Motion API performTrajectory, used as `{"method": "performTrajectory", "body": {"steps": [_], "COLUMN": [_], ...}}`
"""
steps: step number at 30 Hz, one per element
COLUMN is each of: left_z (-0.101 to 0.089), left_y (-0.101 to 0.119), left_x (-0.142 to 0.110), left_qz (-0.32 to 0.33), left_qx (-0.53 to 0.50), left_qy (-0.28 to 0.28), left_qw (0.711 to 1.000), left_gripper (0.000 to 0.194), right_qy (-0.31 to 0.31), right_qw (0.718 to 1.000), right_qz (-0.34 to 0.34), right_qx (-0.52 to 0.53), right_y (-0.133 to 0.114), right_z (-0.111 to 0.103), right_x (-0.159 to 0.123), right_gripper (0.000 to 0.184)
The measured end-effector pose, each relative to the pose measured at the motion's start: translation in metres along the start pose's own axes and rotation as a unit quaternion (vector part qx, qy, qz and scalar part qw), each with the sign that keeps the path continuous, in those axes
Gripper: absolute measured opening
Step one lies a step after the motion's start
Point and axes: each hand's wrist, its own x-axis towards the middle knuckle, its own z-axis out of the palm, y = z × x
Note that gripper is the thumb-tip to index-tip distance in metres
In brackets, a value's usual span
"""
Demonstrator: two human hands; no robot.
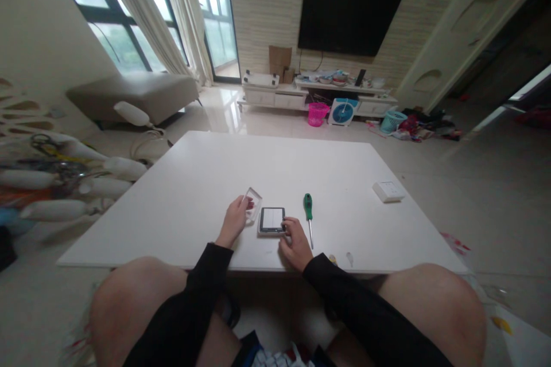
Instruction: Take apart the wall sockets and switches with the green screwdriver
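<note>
My left hand [235, 219] is closed on a clear plastic cover [253, 206], which is held tilted above the white table. Just to its right lies a small flat device [272, 219] with a dark frame and a pale screen-like face. At the device's right edge is my right hand [295, 242], its fingers curled onto the frame and its thumb lower down. A screwdriver [308, 206] with a green handle lies to the right of that hand, its shaft toward me.
A white box-shaped item [388, 191] rests near the right side of the table [275, 166]. Close to the front edge lie a small clear piece [349, 259] and a yellowish item [333, 260], partly hidden by my sleeve. My knees flank the front edge.
</note>
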Motion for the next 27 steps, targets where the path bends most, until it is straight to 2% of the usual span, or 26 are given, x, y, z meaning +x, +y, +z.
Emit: {"method": "performTrajectory", "body": {"steps": [4,9,15,20,24,27], "left_z": [-0.002,-0.006,-0.013,-0.016,-0.016,-0.014], "left_y": [0.004,0.003,0.0,-0.004,-0.009,-0.012], "left_x": [-0.001,-0.001,0.001,0.004,0.004,0.001], "left_qz": [-0.005,-0.029,-0.06,-0.056,-0.049,-0.043], "left_qx": [0.016,0.063,0.142,0.239,0.323,0.364], "left_qy": [0.006,0.019,-0.001,-0.025,-0.022,-0.02], "left_qw": [1.0,0.997,0.988,0.969,0.945,0.93], "left_gripper": [0.046,0.031,0.022,0.021,0.017,0.028], "right_qy": [-0.007,-0.015,-0.011,-0.004,-0.001,0.001], "right_qw": [1.0,0.999,0.999,0.999,0.998,0.998], "right_qz": [-0.003,-0.007,-0.016,-0.025,-0.026,-0.022], "right_qx": [-0.025,-0.039,-0.044,-0.049,-0.053,-0.052], "right_y": [0.001,0.001,0.001,0.001,0.001,0.002], "right_z": [0.0,0.0,0.0,0.001,0.0,0.001], "right_x": [0.0,-0.001,-0.001,0.0,0.0,-0.001], "right_gripper": [0.046,0.049,0.05,0.053,0.053,0.054]}}
